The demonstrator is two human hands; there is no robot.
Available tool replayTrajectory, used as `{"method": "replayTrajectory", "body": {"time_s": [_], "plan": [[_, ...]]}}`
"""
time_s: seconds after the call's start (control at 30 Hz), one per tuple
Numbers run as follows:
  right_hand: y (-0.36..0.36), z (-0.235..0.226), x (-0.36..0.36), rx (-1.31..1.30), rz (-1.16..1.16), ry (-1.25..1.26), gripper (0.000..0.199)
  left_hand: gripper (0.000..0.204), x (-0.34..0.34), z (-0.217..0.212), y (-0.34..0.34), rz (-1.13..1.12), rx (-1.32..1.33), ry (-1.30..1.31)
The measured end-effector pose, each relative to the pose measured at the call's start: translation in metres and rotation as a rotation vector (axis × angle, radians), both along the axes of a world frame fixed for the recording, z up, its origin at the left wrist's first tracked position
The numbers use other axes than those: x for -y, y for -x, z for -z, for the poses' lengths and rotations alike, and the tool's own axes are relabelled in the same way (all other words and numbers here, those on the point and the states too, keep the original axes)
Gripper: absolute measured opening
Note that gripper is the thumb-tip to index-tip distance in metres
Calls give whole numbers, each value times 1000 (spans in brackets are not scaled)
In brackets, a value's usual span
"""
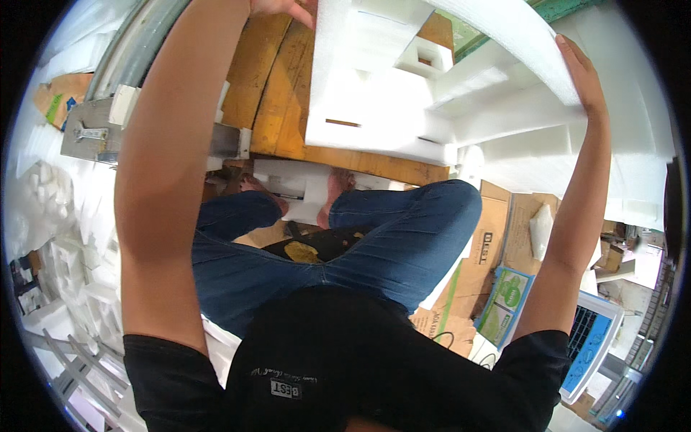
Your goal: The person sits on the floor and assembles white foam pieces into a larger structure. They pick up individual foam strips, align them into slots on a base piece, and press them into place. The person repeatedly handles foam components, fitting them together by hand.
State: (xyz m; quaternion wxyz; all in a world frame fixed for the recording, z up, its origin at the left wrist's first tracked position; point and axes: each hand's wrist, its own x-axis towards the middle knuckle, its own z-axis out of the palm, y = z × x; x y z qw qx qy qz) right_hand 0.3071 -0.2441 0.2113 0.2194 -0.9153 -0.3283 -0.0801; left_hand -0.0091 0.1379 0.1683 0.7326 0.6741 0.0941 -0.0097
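Observation:
A large white foam packaging piece (374,108), with cut-out slots and raised walls, rests on the wooden bench top in front of me. My right hand (581,75) grips the curved upper rim of the foam on the right, fingers laid along its edge. At the upper left, my left hand (281,7) is partly cut off by the picture's edge. Its visible fingers reach the left side of the foam and touch it. How far those fingers wrap round cannot be seen.
The bench's brown wooden boards (277,93) show left of the foam. A metal bracket (93,133) stands by my left forearm. White foam scraps (72,281) pile up at left. Cardboard (489,237) and a blue-and-white scale with a keypad (594,342) are at right.

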Motion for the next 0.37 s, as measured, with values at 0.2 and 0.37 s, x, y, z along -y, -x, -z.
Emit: {"method": "replayTrajectory", "body": {"time_s": [0.2,0.37], "plan": [[-2,7,1,1,1,-40,78,82,-1,-7,8,-6,-22,9],[-6,8,7,3,-40,-39,81,82,6,3,0,-9,14,36]]}}
